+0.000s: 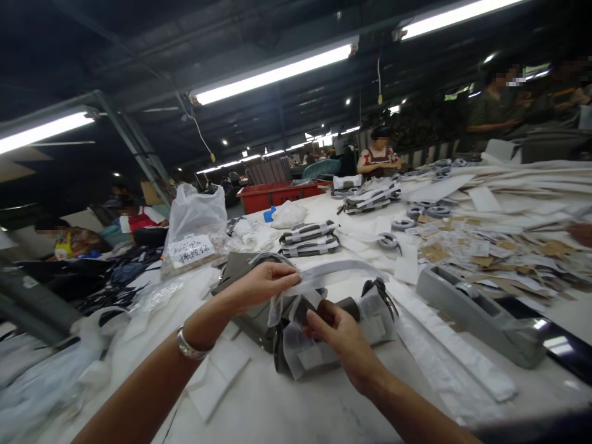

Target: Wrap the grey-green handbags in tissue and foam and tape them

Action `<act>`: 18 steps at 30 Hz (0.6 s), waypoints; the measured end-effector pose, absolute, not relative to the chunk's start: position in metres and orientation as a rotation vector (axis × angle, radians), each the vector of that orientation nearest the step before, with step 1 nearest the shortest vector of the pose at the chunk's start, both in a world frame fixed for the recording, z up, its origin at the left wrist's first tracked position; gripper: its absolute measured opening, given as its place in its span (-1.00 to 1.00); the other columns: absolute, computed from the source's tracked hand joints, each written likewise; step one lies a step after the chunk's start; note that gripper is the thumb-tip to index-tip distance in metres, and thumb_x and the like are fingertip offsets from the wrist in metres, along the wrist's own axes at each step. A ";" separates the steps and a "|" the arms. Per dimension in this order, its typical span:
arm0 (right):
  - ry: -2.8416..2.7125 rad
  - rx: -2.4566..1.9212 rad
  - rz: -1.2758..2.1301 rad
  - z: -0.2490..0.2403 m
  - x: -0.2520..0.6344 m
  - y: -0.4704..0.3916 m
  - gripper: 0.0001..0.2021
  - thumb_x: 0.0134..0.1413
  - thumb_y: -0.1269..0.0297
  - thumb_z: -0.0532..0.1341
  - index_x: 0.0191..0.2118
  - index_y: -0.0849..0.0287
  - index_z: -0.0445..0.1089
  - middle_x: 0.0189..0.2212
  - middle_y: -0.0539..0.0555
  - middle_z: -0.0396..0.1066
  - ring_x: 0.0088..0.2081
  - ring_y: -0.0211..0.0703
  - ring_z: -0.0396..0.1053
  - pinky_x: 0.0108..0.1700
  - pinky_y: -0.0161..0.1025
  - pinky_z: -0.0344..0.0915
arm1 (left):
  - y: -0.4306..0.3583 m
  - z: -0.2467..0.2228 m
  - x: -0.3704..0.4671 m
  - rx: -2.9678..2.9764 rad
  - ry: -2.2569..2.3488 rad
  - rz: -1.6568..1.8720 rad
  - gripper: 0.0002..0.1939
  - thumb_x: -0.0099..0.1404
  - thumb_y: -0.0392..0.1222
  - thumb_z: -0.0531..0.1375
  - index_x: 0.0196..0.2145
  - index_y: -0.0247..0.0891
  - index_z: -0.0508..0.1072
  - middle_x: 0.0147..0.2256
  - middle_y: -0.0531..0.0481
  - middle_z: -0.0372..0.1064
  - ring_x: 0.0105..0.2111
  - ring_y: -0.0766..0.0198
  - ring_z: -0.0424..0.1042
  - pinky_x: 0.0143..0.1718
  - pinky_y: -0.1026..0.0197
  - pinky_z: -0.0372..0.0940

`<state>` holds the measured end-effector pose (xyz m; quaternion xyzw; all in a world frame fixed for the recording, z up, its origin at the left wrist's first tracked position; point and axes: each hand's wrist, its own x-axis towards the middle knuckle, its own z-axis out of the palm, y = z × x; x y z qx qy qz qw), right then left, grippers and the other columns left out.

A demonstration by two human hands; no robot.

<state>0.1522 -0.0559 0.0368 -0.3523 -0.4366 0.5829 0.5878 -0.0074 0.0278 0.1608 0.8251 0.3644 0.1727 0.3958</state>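
Note:
My left hand [277, 277] pinches the near end of a translucent white strip [351, 269], which arches away to the right. Below it, my right hand [342, 339] closes its thumb and fingers on a dark part of an olive-grey bag [354, 308]. Thin translucent white wrapping [377, 320] covers much of this bag's near side. Under and to the left of it lies a flatter olive-grey piece [235, 277], partly hidden by my left hand and wrist. The fingertips of my right hand are partly hidden.
A grey tape dispenser [481, 314] stands at the right, past long white strips [448, 339]. Wrapped grey bundles [309, 240], rolls [388, 243] and many paper tags [485, 246] lie farther back. A labelled clear bag [194, 216] stands left. A co-worker [379, 157] sits behind.

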 end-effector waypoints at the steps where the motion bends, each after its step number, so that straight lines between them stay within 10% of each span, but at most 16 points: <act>1: -1.024 -0.802 1.339 0.038 0.147 -0.054 -0.55 0.03 -0.08 0.35 -0.11 0.18 0.45 -0.20 0.10 0.49 -0.22 -0.01 0.49 -0.09 -0.10 0.42 | 0.029 0.158 -0.007 2.106 0.933 0.464 -0.55 0.29 0.14 0.18 -0.15 -0.32 0.57 -0.19 -0.08 0.51 -0.22 0.15 0.42 -0.19 0.22 0.30; 18: -1.483 -1.047 0.680 0.060 0.145 -0.038 -0.89 0.24 0.28 0.18 -0.20 0.15 0.44 -0.22 0.11 0.50 -0.17 -0.03 0.44 -0.07 -0.15 0.32 | 0.035 0.147 -0.002 2.386 0.995 0.421 -0.53 0.38 0.20 -0.02 -0.36 -0.24 0.42 -0.38 0.02 0.38 -0.31 0.18 0.35 -0.20 0.21 0.25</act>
